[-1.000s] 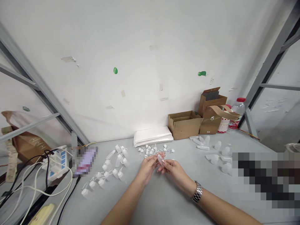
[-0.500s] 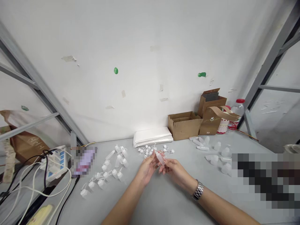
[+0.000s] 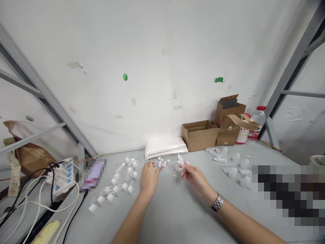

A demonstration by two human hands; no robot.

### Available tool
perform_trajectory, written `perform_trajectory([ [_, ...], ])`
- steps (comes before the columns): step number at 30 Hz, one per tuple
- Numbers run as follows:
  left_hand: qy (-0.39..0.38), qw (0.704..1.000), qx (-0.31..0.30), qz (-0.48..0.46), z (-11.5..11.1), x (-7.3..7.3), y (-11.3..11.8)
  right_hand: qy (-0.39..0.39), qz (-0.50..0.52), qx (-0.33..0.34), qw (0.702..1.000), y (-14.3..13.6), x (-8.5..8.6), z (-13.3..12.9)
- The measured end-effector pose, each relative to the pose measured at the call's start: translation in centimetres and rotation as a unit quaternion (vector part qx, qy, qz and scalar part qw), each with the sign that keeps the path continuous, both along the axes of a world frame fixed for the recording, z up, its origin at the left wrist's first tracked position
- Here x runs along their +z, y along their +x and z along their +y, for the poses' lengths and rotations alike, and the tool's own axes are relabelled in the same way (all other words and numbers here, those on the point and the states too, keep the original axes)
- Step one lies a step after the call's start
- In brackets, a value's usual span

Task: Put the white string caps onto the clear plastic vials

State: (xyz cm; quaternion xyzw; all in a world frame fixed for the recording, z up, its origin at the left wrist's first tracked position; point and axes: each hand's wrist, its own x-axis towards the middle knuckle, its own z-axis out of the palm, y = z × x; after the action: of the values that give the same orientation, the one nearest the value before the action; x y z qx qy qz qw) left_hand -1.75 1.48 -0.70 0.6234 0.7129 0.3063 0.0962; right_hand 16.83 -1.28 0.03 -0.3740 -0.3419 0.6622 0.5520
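Note:
My right hand (image 3: 194, 174) grips a small translucent squeeze bottle (image 3: 180, 160) between thumb and fingers, its narrow tip pointing up. My left hand (image 3: 149, 176) reaches over the edge of a pile of small white caps (image 3: 162, 161), thumb and fingers apart around the near side of the pile. Its fingertips are partly hidden, and nothing shows held in them. Some caps have thin loops or straps, and a few lie beside the bottle hand. Left of my left hand stand several capped bottles (image 3: 129, 173). Several uncapped bottles (image 3: 232, 172) lie to the right.
A white stack of flat sheets (image 3: 165, 148) lies against the wall, beside an open cardboard box (image 3: 200, 137). A brown paper bag (image 3: 226, 127) and a red-capped bottle (image 3: 259, 117) stand behind right. A power strip (image 3: 63, 179) with tangled cables and a purple blurred object (image 3: 93, 174) occupy the left.
My hands have moved apart. The left has let go of the bottle and gone left to the caps; the right has kept the bottle and shifted slightly right, tilting it more upright.

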Motion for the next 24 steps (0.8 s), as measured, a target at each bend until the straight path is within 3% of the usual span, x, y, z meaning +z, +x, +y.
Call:
perform_trajectory([
  [5, -0.063, 0.994, -0.011, 0.094, 0.2, -1.0, 0.0, -0.004, -0.020, 0.015, 1.000, -0.4, 0.2, -0.5],
  [13, -0.029, 0.998, -0.032, 0.051, 0.6, -1.5, -0.1, 0.035, -0.092, 0.026, 0.995, -0.8, -0.2, -0.8],
  [18, -0.033, 0.987, -0.032, -0.153, 0.8, -1.0, 0.0, 0.047, -0.152, 0.030, 0.987, -0.9, -0.3, -0.7],
  [22, -0.077, 0.907, -0.104, -0.400, 0.6, 0.0, 0.5, 0.051, -0.197, 0.041, 0.978, -1.3, -0.4, -0.7],
  [24, -0.099, 0.866, -0.135, -0.471, 0.3, 0.5, 0.9, 0.058, -0.211, 0.042, 0.975, -1.4, -0.3, -0.8],
])
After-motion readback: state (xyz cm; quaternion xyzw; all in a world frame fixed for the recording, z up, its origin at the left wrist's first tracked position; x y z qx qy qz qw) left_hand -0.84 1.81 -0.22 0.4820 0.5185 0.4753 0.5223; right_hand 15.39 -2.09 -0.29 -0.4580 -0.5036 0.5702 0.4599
